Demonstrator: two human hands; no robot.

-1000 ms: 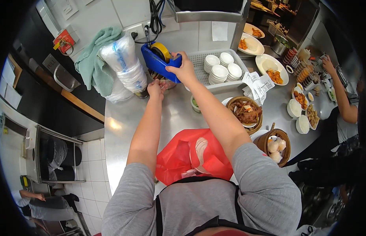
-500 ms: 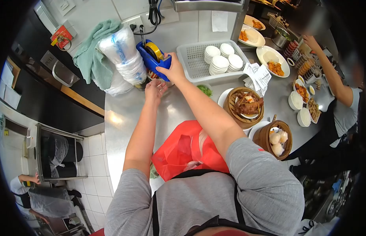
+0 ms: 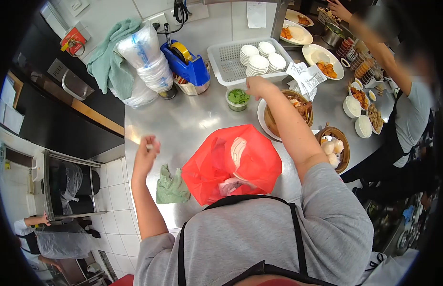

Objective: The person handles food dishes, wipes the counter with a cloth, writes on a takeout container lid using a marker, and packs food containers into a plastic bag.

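The person wears a heathered grey T-shirt (image 3: 250,233) with short sleeves (image 3: 336,209) and thin black apron straps (image 3: 297,233).

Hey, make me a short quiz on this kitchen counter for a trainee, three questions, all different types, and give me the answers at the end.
1. Which thing lies on the counter just left of the red bag?
A) a steamer
B) a green cloth
C) a plate of food

2. True or false: neither the left hand nor the right hand is holding the tape dispenser.

3. Fill in the gap: the small white dishes stand in ____ stacks in the basket.

Key: 1 B; 2 true; 3 four
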